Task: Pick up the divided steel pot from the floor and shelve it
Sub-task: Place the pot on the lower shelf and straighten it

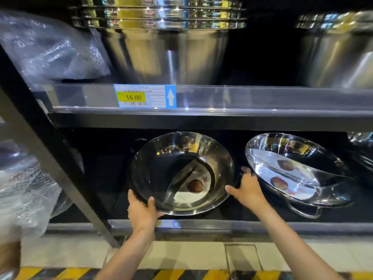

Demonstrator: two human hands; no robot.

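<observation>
Where the black shelf [201, 225] meets pale floor tiles [181, 255], I see a hazard stripe [161, 274] at the bottom edge. A second pot [298, 170] leans just right; big stockpots [167, 51] and a price tag [144, 96] sit above. My left hand [141, 211] grips the divided pot [181, 172], tilted on the lowest shelf; my right hand [248, 188], fingers spread, touches its right rim.
</observation>
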